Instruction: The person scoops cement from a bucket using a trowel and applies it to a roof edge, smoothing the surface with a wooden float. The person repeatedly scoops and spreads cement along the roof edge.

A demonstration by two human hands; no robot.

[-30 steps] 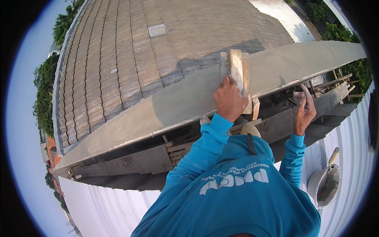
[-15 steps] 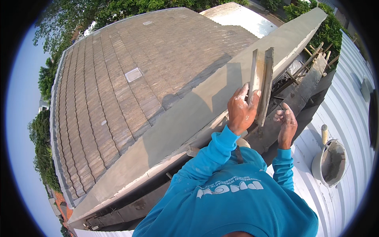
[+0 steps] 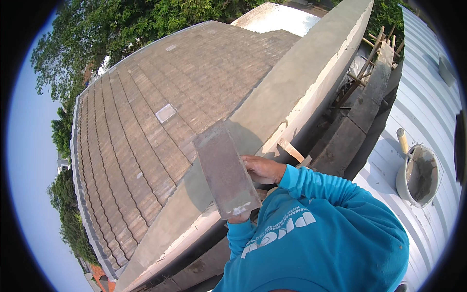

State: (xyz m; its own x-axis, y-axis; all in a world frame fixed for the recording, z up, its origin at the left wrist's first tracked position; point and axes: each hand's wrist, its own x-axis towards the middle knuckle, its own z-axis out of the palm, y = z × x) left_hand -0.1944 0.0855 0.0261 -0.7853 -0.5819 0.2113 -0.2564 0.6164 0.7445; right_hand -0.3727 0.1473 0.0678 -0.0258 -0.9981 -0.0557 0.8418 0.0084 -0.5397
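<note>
A rectangular plastering float (image 3: 226,168) hangs over the concrete ledge, its flat grey-brown face toward me and a smear of wet mortar at the near end. My left hand (image 3: 238,218) is at that near end, mostly covered by the float, and appears to grip it from behind. From the right, my right hand (image 3: 265,168) closes on the float's long edge, with its fingertips hidden behind. Smooth grey plaster coats the sloping concrete ledge (image 3: 277,73), which has a rough, pale edge on my side.
To the right, a mortar-stained bucket (image 3: 400,182) with a wooden-handled tool (image 3: 402,140) stands on the white corrugated metal roof (image 3: 413,112). Planks (image 3: 348,141) and bamboo poles (image 3: 377,53) line the gap beside the ledge. Beyond it slopes a brown tiled roof (image 3: 131,146).
The float has come left and nearer, turning from edge-on to flat face toward me. My right hand, free before, has moved left onto it. The view has shifted too.
</note>
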